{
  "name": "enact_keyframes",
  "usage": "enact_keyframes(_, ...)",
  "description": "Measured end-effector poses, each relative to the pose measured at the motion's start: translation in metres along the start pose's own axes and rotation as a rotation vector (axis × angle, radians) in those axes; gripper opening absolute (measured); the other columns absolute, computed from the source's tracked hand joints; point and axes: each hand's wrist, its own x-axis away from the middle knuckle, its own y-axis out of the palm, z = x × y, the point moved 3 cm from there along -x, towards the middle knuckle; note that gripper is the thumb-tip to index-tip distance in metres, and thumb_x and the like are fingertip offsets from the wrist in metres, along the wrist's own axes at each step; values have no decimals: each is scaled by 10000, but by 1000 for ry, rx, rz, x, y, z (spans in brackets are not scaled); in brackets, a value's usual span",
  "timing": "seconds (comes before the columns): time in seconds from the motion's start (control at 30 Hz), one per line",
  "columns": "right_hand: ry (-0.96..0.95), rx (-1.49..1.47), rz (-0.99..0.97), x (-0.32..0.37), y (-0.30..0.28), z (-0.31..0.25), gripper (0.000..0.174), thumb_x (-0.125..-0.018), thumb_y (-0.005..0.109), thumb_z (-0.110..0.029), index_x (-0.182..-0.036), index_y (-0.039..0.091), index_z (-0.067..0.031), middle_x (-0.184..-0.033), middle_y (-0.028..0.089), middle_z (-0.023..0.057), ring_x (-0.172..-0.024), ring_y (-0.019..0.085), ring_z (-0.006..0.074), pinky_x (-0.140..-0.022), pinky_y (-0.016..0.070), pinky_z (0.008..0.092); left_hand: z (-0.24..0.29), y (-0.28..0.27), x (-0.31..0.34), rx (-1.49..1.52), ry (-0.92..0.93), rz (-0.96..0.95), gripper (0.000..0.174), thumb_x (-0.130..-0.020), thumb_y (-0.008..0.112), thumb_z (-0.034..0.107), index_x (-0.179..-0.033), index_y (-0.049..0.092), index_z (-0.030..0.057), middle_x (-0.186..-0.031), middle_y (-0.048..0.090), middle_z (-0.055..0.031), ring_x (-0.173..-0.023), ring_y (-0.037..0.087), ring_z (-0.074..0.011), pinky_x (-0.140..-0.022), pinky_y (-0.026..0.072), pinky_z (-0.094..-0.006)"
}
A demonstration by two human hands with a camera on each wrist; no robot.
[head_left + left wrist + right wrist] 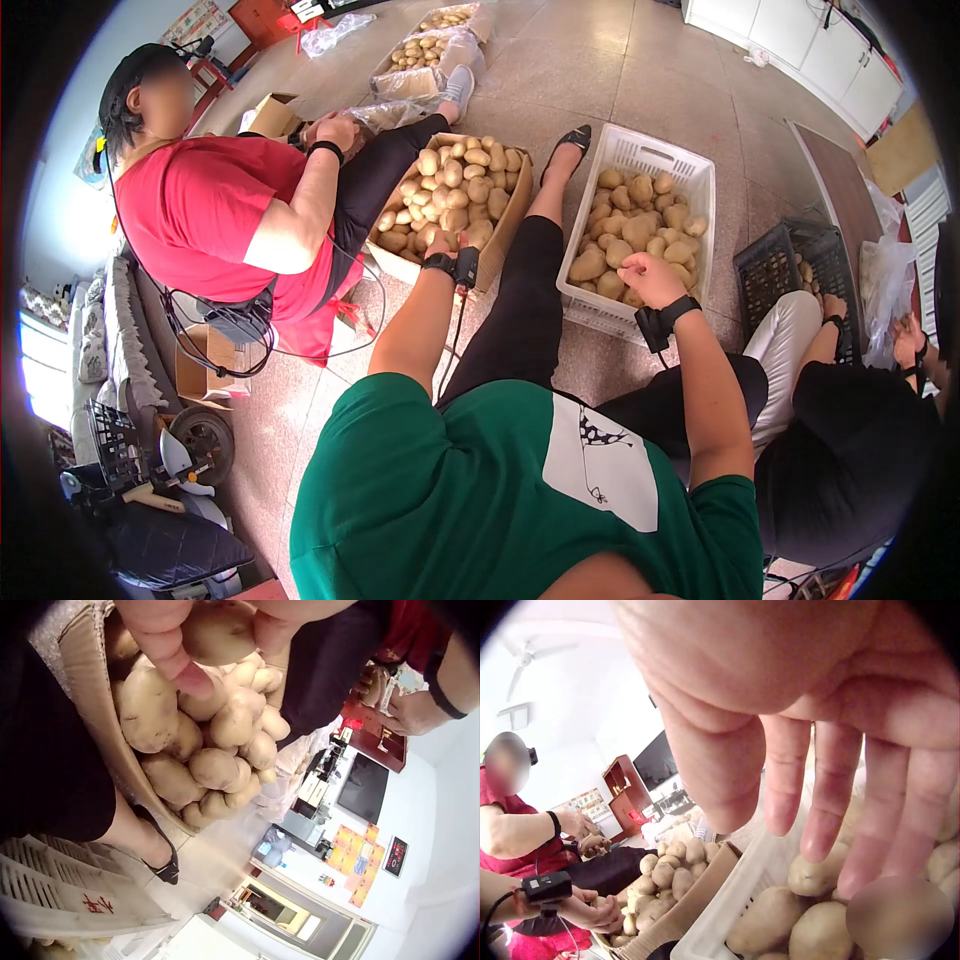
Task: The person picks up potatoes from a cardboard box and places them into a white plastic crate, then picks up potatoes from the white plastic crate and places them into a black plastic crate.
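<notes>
Over the near edge of a cardboard box (490, 270) heaped with potatoes (455, 185), my left hand (440, 247) grips a potato (219, 634). The left wrist view shows this potato between thumb and fingers, just above the pile. My right hand (653, 280) hovers at the near side of a white plastic crate (648, 152) holding more potatoes (640, 225). Seen from the right wrist, its fingers (829, 791) are extended and relaxed, pointing down at the potatoes, with nothing held. Some potatoes there are hidden behind the fingers.
A person in red (215, 200) sits at the left, hands near the box. At the right, another person's hand (833, 308) reaches to a black crate (765, 275). My foot (567, 148) stands between box and white crate. Farther boxes of potatoes (420, 52) stand ahead.
</notes>
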Motion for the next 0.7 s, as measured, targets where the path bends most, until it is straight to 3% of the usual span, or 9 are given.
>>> enact_keyframes(0.2, 35, 9, -6, 6, 3, 7, 332, -763, 636, -278, -944, 595, -2, -813, 627, 106, -767, 597, 215, -704, 464, 306, -5, -2, 41, 34, 17, 63, 322, -878, 488, 398, -1012, 463, 107, -892, 527, -69, -753, 569, -230, -561, 483, -392)
enact_keyframes(0.3, 9, 39, 6, 3, 5, 13, 343, -758, 639, -288, -943, 595, -2, -823, 629, 116, -769, 598, 225, -702, 466, 312, 13, -14, -23, -145, 80, -35, 284, -889, 477, 335, -970, 487, 63, -857, 542, -92, -767, 569, -253, -586, 489, -378)
enact_keyframes(0.37, 20, 45, 11, 4, 4, 11, 322, -761, 631, -276, -937, 599, -8, -826, 629, 120, -773, 600, 233, -696, 469, 321, 11, -11, -37, 52, 1, -51, 238, -903, 451, 257, -948, 503, 28, -853, 555, -139, -773, 560, -262, -650, 509, -381)
enact_keyframes(0.43, 23, 42, 6, -2, 2, 9, 299, -762, 626, -258, -940, 601, -19, -832, 626, 130, -778, 600, 245, -695, 468, 325, -4, 9, -29, -24, 43, -113, 179, -886, 476, 194, -948, 486, 26, -865, 547, -142, -769, 561, -256, -663, 518, -365)
enact_keyframes(0.5, 63, 19, 10, -2, 2, 11, 296, -762, 626, -251, -948, 597, -23, -847, 622, 139, -792, 596, 259, -703, 466, 332, -33, 19, 10, -42, 66, -25, 166, -876, 496, 163, -935, 450, 16, -874, 533, -145, -770, 562, -257, -672, 521, -353)
enact_keyframes(0.57, 96, -6, 11, -3, 1, 16, 294, -762, 625, -245, -956, 593, -27, -862, 618, 147, -805, 592, 272, -710, 464, 339, -52, 31, 11, -205, -63, -315, 196, -878, 503, 186, -915, 420, 11, -881, 521, -149, -762, 562, -266, -685, 526, -367)
enact_keyframes(0.6, 81, 50, 90, -4, -1, 18, 295, -762, 625, -239, -963, 586, -27, -876, 614, 153, -822, 586, 281, -726, 459, 344, -65, 37, 8, -178, -107, -225, 196, -882, 502, 170, -873, 480, -24, -862, 556, -172, -795, 579, -286, -744, 524, -392)
enact_keyframes(0.7, 108, 151, 175, -1, -17, 16, 311, -762, 619, -242, -988, 570, -35, -980, 586, 170, -931, 545, 309, -799, 437, 371, -113, 49, 30, -314, -198, -266, 241, -895, 482, 209, -833, 482, -24, -827, 566, -176, -788, 581, -296, -745, 518, -400)
